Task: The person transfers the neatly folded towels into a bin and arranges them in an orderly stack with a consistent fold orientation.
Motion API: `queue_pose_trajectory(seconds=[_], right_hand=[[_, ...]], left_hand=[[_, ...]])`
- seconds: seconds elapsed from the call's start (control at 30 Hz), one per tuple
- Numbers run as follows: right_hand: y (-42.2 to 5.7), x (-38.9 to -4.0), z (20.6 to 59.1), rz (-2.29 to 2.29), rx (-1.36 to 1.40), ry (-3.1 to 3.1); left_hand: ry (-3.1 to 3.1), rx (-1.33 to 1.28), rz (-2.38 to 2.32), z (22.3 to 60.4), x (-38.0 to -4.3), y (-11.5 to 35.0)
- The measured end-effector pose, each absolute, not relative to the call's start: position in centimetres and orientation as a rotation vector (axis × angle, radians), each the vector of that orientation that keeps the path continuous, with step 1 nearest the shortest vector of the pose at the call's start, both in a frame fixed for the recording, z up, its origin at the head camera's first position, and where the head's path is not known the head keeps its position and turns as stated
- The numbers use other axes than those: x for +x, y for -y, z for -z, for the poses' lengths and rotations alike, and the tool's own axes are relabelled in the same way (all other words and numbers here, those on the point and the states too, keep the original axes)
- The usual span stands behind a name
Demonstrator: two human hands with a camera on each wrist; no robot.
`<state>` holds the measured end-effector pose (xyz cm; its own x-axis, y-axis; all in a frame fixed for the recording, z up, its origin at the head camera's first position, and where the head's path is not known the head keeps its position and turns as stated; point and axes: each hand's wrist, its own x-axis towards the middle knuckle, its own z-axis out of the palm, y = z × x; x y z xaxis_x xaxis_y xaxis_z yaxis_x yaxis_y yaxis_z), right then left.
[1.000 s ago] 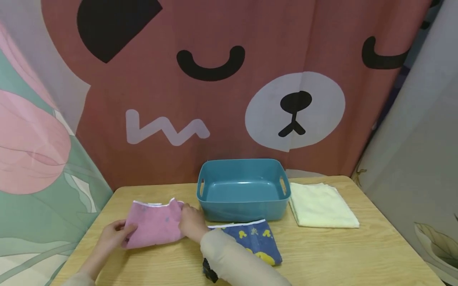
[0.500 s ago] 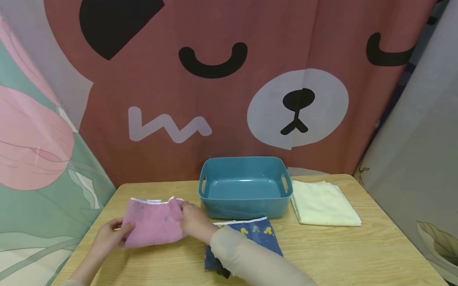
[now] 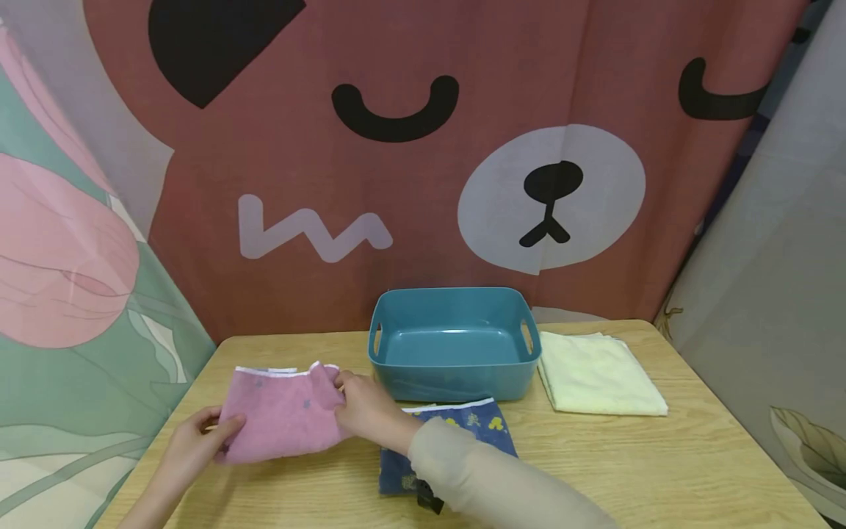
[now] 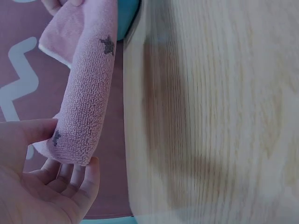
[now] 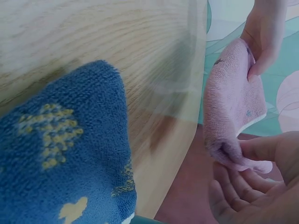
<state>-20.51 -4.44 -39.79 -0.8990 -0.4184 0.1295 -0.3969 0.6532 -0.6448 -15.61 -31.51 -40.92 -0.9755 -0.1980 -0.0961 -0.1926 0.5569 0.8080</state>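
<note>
Between both hands is a folded pink towel (image 3: 280,415) with small grey stars and a white edge. My left hand (image 3: 194,448) pinches its left end, thumb on the near face and fingers underneath, as the left wrist view shows on the towel (image 4: 88,93). At the other end my right hand (image 3: 366,411) pinches the towel's right corner, which is bunched up by the thumb. A folded blue towel (image 3: 403,470) with yellow figures lies on the table under my right forearm, which covers part of it. In the right wrist view this blue towel (image 5: 79,154) looms close.
A teal basket (image 3: 456,382) with handle slots stands at the back middle of the wooden table (image 3: 628,470). Right of it lies a folded pale yellow towel (image 3: 598,375). A curtain with a bear print (image 3: 423,184) hangs right behind the table.
Both hands keep hold of the pink towel, which has shifted slightly left and its ends have spread a little. My right forearm has swung to the right, showing more of the blue towel's left side.
</note>
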Motion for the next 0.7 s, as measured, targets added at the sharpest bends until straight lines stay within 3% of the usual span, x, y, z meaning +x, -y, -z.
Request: queue_pose_trajectory(seconds=[0.23, 0.7], right_hand=[[3.3, -19.6, 39.6, 1.218, -0.840, -2.837], [1.2, -18.1, 39.6, 1.423, -0.789, -2.694]], left_hand=[[2.793, 0.345, 1.413, 40.5, -14.7, 31.5], [2.827, 0.314, 1.365, 39.1, -13.6, 30.7]])
